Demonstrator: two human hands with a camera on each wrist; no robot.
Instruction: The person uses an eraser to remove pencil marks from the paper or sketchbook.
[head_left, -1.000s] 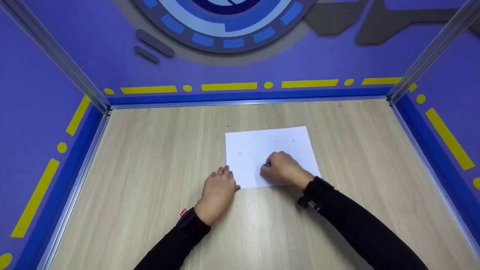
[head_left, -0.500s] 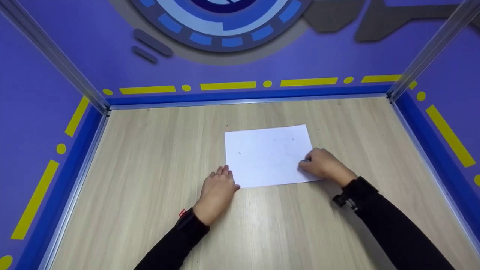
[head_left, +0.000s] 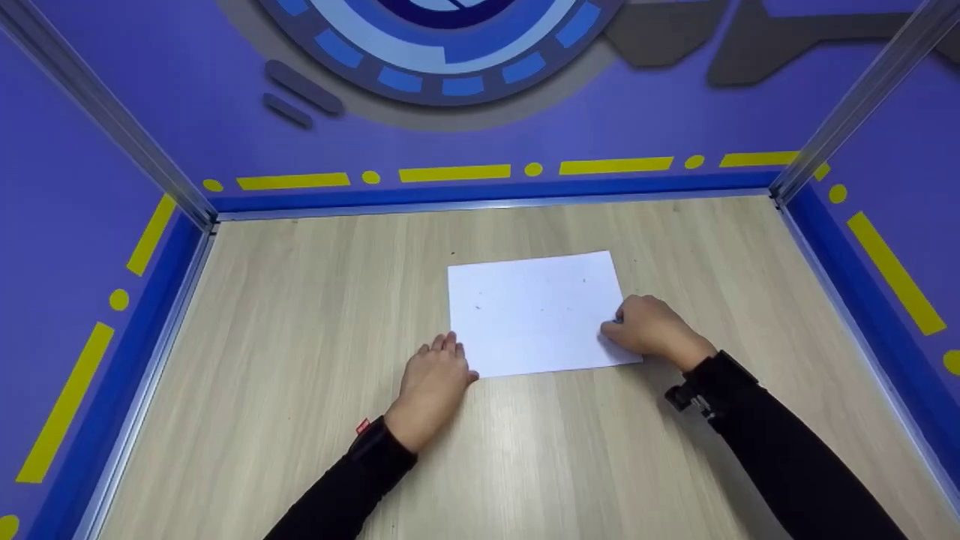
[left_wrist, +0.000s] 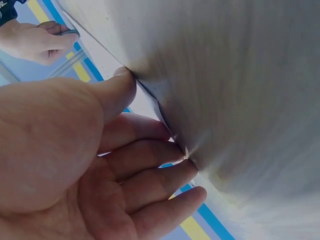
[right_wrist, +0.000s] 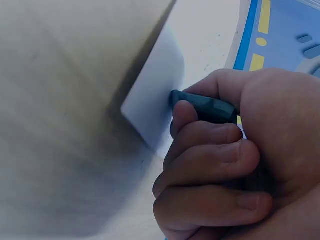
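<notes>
A white sheet of paper (head_left: 536, 326) lies on the table, with small dark crumbs scattered over it. At its lower left corner rests my left hand (head_left: 432, 386), fingers extended; in the left wrist view the thumb and fingertips touch the paper's edge. Over the sheet's right edge, my right hand (head_left: 651, 330) pinches a small dark green eraser (right_wrist: 207, 107) between thumb and index finger. The other fingers are curled in below it. One end of the eraser is against or close to the paper, and the hand hides part of it.
The wooden tabletop (head_left: 300, 322) surrounds the paper. A blue-purple back wall (head_left: 480, 142) with yellow stripes rises behind it. Similar side panels stand at left and right, joined by metal corner posts (head_left: 847, 112).
My right hand has moved right, from the middle of the paper to its right edge, still pinching the eraser. The left hand stays at the corner. More crumbs show where the right hand was.
</notes>
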